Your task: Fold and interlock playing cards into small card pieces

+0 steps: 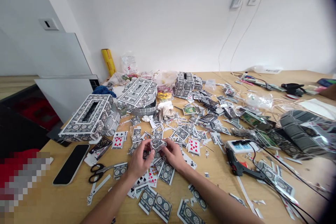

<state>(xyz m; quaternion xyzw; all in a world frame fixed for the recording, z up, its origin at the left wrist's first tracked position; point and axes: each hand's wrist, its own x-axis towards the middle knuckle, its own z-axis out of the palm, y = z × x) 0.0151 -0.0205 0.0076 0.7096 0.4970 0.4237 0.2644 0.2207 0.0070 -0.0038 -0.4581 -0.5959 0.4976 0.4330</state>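
Between my two hands is a patterned playing card [158,144], grey and white on its back and apparently folded. My left hand [141,159] pinches its left end. At its right end, the fingers of my right hand [172,152] are closed on the same card. Loose and cut playing cards [162,206] lie on the table below and around my hands. Black-handled scissors [98,172] rest left of my left hand, their blades toward a card piece. A seven-of-hearts-like red card [194,146] lies face up to the right of my right hand.
Card-covered boxes [88,117] stand at the left and back. A phone [71,164] lies at the left edge. To the right are a glue gun [243,168], a white power strip [240,147] and trailing cables. A yellow roll [108,61] stands by the wall.
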